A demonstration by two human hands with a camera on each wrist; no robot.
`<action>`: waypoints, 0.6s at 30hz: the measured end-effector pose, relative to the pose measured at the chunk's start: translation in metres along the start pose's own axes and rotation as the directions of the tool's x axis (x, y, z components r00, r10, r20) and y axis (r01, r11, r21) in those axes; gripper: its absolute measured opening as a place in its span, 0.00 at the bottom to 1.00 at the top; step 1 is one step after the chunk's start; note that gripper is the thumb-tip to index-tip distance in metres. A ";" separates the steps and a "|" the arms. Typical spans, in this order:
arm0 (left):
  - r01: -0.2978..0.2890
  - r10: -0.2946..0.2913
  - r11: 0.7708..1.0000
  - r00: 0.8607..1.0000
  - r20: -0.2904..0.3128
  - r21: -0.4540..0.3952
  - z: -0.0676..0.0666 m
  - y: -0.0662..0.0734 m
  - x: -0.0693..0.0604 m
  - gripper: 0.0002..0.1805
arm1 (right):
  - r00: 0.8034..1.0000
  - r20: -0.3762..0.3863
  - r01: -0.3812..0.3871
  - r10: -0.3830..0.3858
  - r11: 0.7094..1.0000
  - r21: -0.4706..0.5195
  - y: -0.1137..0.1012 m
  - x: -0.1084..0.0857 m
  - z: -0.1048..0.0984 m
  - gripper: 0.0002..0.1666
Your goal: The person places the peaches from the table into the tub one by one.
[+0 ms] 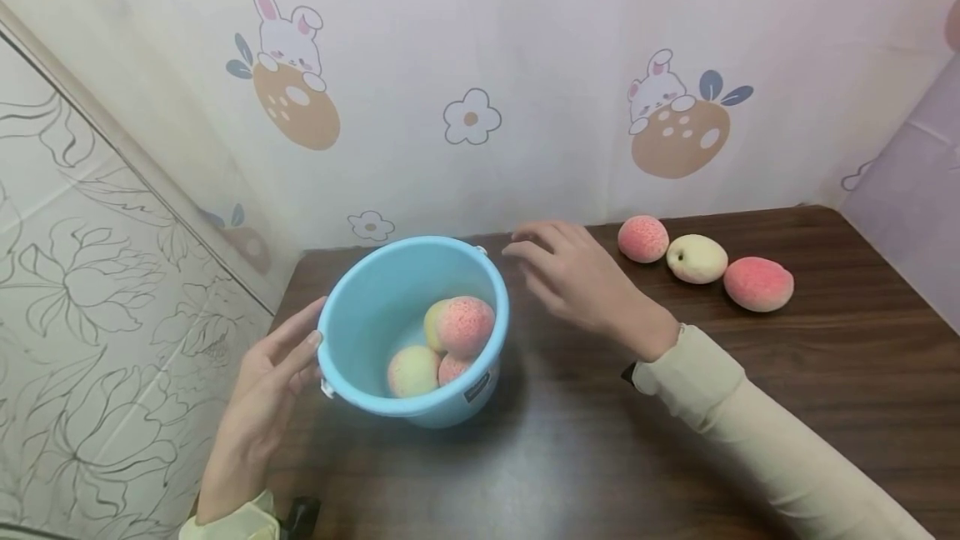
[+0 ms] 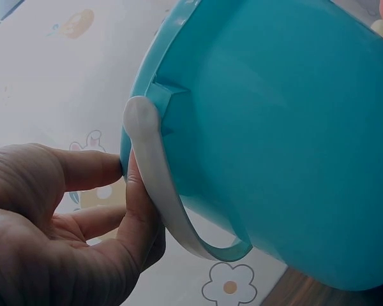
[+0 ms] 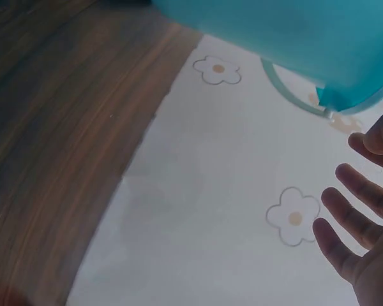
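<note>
A light blue bucket (image 1: 416, 252) stands over the dark table with several peaches (image 1: 465, 327) inside, some pink-red and some pale yellow. My left hand (image 1: 262, 394) pinches its rim at the left, thumb on one side and fingers on the other. In the left wrist view, the white end of the bucket's handle (image 2: 156, 172) hangs down over those fingers. Just right of the bucket, my right hand (image 1: 573, 282) is held in the air with loosely bent, spread fingers. Nothing is in it, and the right wrist view shows a gap between its fingertips and the bucket.
Three more peaches lie in a row at the back right of the table (image 1: 847, 290): a pink one (image 1: 642, 239), a pale yellow one (image 1: 697, 259) and a redder one (image 1: 758, 283). Behind the table hangs a rabbit-patterned curtain (image 1: 540, 40). A flower-patterned panel (image 1: 112, 315) borders the left side.
</note>
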State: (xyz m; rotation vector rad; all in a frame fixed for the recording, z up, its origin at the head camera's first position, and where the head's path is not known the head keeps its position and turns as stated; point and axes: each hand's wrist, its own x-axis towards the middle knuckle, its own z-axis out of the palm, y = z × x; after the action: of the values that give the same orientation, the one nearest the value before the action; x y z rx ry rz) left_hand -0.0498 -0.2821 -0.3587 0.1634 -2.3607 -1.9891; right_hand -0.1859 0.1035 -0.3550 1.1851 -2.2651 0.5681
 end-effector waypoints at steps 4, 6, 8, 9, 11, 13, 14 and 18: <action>-0.008 0.008 1.000 1.000 0.001 -0.015 0.001 0.001 -0.001 0.27 | 1.000 0.001 -0.027 0.027 1.000 -0.014 0.008 -0.006 -0.001 0.18; -0.012 0.012 1.000 1.000 0.002 -0.016 0.001 0.002 0.000 0.27 | 0.999 -0.001 -0.040 0.040 0.999 -0.027 0.012 -0.009 -0.001 0.18; -0.015 0.015 1.000 1.000 0.002 -0.015 0.001 0.002 0.000 0.27 | 0.999 -0.003 -0.050 0.050 0.998 -0.041 0.017 -0.012 0.000 0.18; -0.015 0.015 1.000 1.000 0.002 -0.014 0.001 0.001 0.000 0.27 | 0.998 -0.005 -0.055 0.055 0.997 -0.047 0.019 -0.014 0.000 0.18; -0.016 0.016 1.000 1.000 0.003 -0.015 0.001 0.002 0.000 0.27 | 0.998 -0.004 -0.066 0.066 0.996 -0.058 0.023 -0.017 0.000 0.18; -0.017 0.017 1.000 1.000 0.004 -0.017 0.001 0.002 0.000 0.27 | 0.997 0.001 -0.078 0.078 0.995 -0.066 0.027 -0.020 0.001 0.18; -0.017 0.017 1.000 1.000 0.005 -0.019 0.001 0.002 0.000 0.27 | 0.996 0.004 -0.084 0.085 0.994 -0.071 0.029 -0.021 0.001 0.18; -0.021 0.021 0.999 1.000 0.006 -0.025 0.001 0.002 0.000 0.27 | 0.994 0.017 -0.102 0.103 0.992 -0.074 0.036 -0.024 0.001 0.18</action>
State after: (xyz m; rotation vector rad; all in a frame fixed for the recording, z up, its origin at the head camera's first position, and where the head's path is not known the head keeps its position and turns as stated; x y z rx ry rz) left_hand -0.0500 -0.2811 -0.3572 0.1310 -2.3306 -2.0111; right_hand -0.2044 0.1372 -0.3749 1.0489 -2.3544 0.5091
